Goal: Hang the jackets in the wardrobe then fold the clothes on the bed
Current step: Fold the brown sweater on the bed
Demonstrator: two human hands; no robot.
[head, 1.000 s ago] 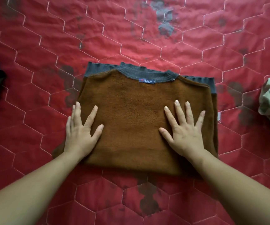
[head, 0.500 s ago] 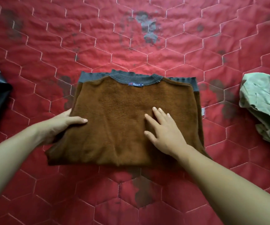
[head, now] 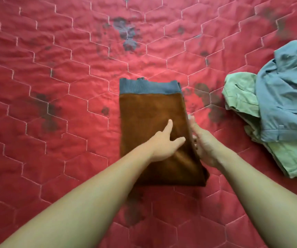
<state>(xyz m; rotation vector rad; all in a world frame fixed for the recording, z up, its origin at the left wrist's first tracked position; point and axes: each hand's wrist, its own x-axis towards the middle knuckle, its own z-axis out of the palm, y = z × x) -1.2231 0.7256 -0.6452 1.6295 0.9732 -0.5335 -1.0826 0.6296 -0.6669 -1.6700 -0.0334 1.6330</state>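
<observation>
A brown fleece sweater (head: 149,108) with a grey-blue ribbed band at its far end lies folded into a narrow rectangle in the middle of the red quilted bed (head: 63,90). My left hand (head: 165,142) rests flat on the sweater's near right part, fingers stretched out. Against the sweater's right edge my right hand (head: 205,145) stands on its side, fingers straight along the fold. Some of its fingers are hidden by the cloth.
A crumpled pale green garment (head: 240,97) and a blue garment (head: 290,97) lie heaped at the right edge of the bed, about a hand's width from the sweater. The quilt has dark stains.
The sweater's left half has been folded over onto the right, making it half as wide. My left hand moved across with it; my right hand slid from on top to the right edge.
</observation>
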